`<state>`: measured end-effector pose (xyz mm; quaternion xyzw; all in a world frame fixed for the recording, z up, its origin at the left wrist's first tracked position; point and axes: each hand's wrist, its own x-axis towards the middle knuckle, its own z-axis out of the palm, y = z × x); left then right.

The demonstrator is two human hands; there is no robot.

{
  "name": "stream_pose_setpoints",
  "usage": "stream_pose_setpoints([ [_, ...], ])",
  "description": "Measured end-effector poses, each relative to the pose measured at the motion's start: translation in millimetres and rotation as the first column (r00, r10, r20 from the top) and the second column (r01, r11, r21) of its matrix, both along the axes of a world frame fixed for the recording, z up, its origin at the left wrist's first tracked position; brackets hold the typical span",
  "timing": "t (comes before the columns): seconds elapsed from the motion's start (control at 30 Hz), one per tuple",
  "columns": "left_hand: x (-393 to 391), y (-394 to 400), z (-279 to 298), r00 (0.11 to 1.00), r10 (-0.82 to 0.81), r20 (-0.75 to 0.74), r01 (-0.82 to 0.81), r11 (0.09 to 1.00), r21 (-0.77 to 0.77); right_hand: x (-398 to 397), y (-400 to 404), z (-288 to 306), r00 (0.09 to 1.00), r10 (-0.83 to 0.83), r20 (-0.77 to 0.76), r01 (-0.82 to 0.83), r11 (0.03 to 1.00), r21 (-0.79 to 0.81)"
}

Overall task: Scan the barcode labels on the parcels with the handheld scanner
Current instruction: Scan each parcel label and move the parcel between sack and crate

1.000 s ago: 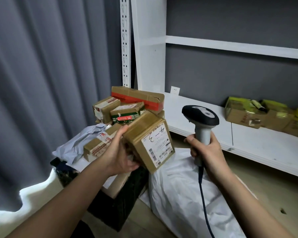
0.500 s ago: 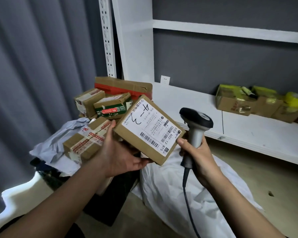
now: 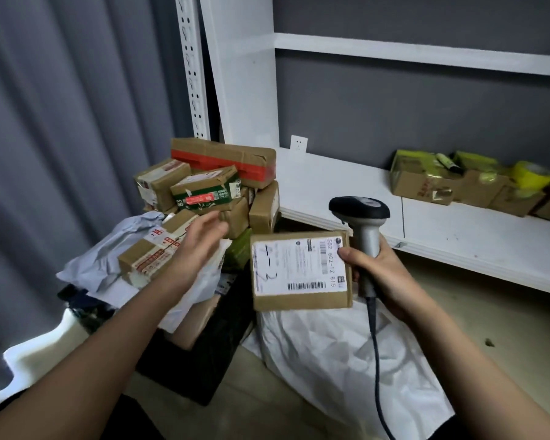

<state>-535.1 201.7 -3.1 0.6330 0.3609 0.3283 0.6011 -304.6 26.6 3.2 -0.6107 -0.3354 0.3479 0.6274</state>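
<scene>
A brown parcel (image 3: 300, 269) with a white barcode label facing up hangs at centre, over a white sack (image 3: 346, 360). My right hand (image 3: 388, 277) grips the grey handle of the black-headed handheld scanner (image 3: 359, 209), and its thumb pinches the parcel's right edge against the handle. The scanner stands upright, its head above the parcel, and its cable drops down. My left hand (image 3: 200, 246) is apart from the parcel, fingers relaxed and holding nothing, over a pile of parcels (image 3: 216, 185) at the left.
The pile sits on grey mailer bags in a black crate (image 3: 204, 360). A white shelf (image 3: 458, 236) runs along the right, with taped boxes (image 3: 426, 182) and a yellow tape roll (image 3: 534, 174) on it. A grey curtain (image 3: 61, 122) hangs at the left.
My left hand let go of the labelled parcel and moved left toward the pile. The parcel passed to my right hand, which now holds it together with the scanner.
</scene>
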Motion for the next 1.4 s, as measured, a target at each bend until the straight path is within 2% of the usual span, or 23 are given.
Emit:
stream_pose_setpoints([
  [0.03,-4,0,-1,0.987,-0.125,-0.102,0.139,0.980,0.144,0,-2,-1,0.999,0.030,0.036,-0.029,0.999,-0.032],
  [0.07,-6,-2,-5,0.940,-0.236,-0.247,0.287,0.937,0.198,-3,-3,-2,0.996,0.071,0.058,-0.068,0.996,-0.061],
  [0.13,-5,-13,-8,0.798,-0.435,-0.417,0.519,0.848,0.109,-8,-2,-5,0.986,0.142,0.082,-0.133,0.985,-0.111],
  [0.2,0,-21,-15,0.694,-0.584,-0.421,0.616,0.784,-0.073,-13,0,-7,0.977,0.187,0.106,-0.171,0.974,-0.146],
  [0.23,1,-21,-18,0.667,-0.606,-0.433,0.624,0.772,-0.119,-15,1,-7,0.972,0.204,0.120,-0.185,0.971,-0.154],
  [0.37,2,-16,-18,0.671,-0.564,-0.482,0.562,0.810,-0.166,-23,4,-5,0.966,0.223,0.128,-0.200,0.965,-0.168],
  [0.5,0,-10,-20,0.743,-0.497,-0.448,0.433,0.867,-0.245,-25,9,-8,0.992,0.005,0.127,0.005,0.997,-0.080],
  [0.6,3,-6,-27,0.887,-0.353,-0.299,0.229,0.897,-0.379,-22,8,-3,0.995,-0.086,0.050,0.088,0.995,-0.037],
  [0.67,8,-6,-36,0.952,-0.238,-0.192,0.122,0.871,-0.477,-23,6,-2,0.997,-0.033,-0.068,0.032,0.999,-0.025],
  [0.73,12,-10,-41,0.981,-0.146,-0.125,0.061,0.853,-0.519,-29,6,-4,0.993,0.001,-0.118,-0.004,1.000,-0.029],
  [0.9,21,-15,-43,0.998,-0.021,-0.063,-0.013,0.872,-0.490,-48,9,-8,0.993,0.015,-0.118,-0.016,1.000,-0.004],
  [1.0,22,-14,-41,0.997,0.037,-0.070,-0.065,0.888,-0.456,-54,8,-6,0.997,0.058,-0.042,-0.061,0.996,-0.067],
  [1.13,23,-14,-39,0.993,0.044,-0.110,-0.086,0.906,-0.414,-62,5,-4,0.989,0.142,0.044,-0.134,0.978,-0.159],
  [1.4,20,-13,-37,0.988,0.049,-0.149,-0.106,0.910,-0.400,-65,4,3,0.977,0.208,0.042,-0.200,0.970,-0.136],
])
